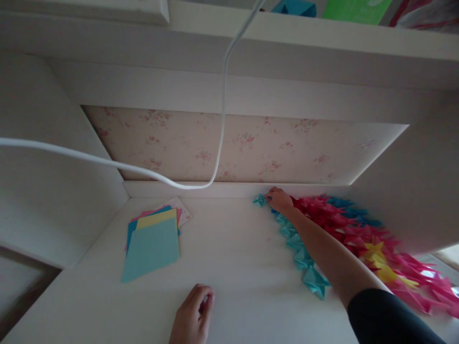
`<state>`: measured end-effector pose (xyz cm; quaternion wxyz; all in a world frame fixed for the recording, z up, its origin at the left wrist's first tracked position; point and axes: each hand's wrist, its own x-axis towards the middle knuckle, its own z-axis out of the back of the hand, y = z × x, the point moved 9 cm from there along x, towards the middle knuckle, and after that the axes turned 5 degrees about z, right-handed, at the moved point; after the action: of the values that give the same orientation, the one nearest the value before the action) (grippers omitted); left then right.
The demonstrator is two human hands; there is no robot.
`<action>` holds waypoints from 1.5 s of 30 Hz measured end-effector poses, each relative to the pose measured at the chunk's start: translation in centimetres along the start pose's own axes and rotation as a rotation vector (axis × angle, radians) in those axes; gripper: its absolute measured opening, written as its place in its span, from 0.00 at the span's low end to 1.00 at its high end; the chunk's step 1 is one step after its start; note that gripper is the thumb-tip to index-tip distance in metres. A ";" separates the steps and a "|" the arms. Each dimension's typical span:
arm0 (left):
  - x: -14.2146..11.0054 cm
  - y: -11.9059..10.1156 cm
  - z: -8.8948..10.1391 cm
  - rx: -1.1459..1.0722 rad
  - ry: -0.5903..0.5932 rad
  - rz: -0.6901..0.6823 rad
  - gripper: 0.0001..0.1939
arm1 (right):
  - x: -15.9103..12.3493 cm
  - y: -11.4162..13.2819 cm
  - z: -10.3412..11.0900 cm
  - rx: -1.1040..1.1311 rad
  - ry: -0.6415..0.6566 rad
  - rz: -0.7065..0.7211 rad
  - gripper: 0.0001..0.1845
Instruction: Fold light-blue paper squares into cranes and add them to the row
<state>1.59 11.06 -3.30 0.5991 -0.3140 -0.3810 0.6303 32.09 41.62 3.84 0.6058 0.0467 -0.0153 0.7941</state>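
Note:
My right hand point(278, 199) reaches to the back of the white table, its fingers closed. The fingertips are right beside a small turquoise folded-paper star point(259, 200); whether they grip it or something behind them is hidden. Under the wrist and forearm runs a row of turquoise folded-paper pieces point(303, 258), partly covered by the arm. Near the front edge of the view, my left hand point(193, 313) is curled into a loose fist, with nothing visible in it. Square paper sheets point(152, 248) lie fanned to its upper left, turquoise on top, then yellow, blue and pink.
Right of my forearm spread many folded-paper pieces: red point(315, 212), pink point(412, 270), yellow point(376, 258) and blue point(346, 208). A white cable point(223, 105) hangs across the view in front. A shelf point(322, 31) juts out above, and side panels point(53, 157) flank the table.

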 end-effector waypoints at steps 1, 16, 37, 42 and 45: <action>0.0 -0.2 -0.2 0.012 0.013 0.001 0.14 | 0.0 0.2 0.1 0.009 -0.008 0.011 0.16; 7.2 1.8 12.6 0.720 0.171 -0.094 0.22 | -15.5 9.2 2.2 0.527 -0.170 0.215 0.13; 9.6 6.8 15.6 0.844 0.345 -0.003 0.25 | -26.9 18.6 -4.5 1.061 -0.006 0.066 0.17; 9.6 6.7 16.1 0.884 0.309 -0.008 0.27 | -27.2 19.5 -4.1 0.904 -0.033 0.115 0.16; 9.8 6.6 16.3 0.921 0.267 -0.025 0.34 | -27.3 19.5 -4.3 0.874 -0.045 0.118 0.17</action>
<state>-16.50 19.16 0.02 0.7272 -0.0895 0.0146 0.6804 20.20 10.61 -2.31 0.4823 0.3149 0.3058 0.7581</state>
